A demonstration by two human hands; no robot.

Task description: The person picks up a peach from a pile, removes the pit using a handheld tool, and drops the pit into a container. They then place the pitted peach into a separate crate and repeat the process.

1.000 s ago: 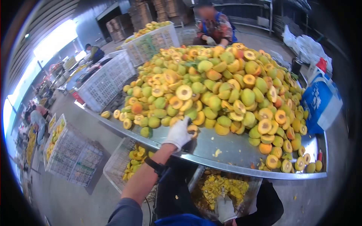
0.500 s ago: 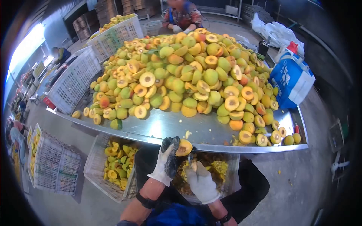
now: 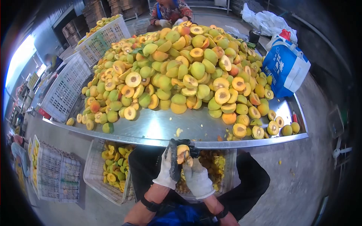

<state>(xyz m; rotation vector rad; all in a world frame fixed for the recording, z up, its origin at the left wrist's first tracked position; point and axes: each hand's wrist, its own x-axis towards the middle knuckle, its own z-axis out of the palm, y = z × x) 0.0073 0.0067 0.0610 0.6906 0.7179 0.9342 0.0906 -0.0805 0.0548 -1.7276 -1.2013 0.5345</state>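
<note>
My left hand (image 3: 168, 165), in a white glove with black-coated fingers, is closed round a halved peach (image 3: 183, 152), cut side towards me. Close against that fruit is my right hand (image 3: 197, 180), white-gloved, its fingers closed on a small pitting tool (image 3: 189, 162) that is mostly hidden. Both hands are just off the near edge of the steel table (image 3: 166, 130), above a crate (image 3: 230, 169) holding yellow fruit scraps. A large pile of halved peaches (image 3: 177, 71) covers much of the tabletop, many showing brown centres.
A crate of yellow-green pieces (image 3: 90, 165) stands lower left, beside stacked white crates (image 3: 58, 173). More crates (image 3: 66, 88) line the table's left side. A blue-and-white bag (image 3: 284, 67) rests at the right edge. Across the table sits a person (image 3: 171, 13) wearing gloves.
My right hand has come up to the peach half, bringing the tool against it. My left hand has turned the fruit and shifted slightly. The whole view has tilted a little.
</note>
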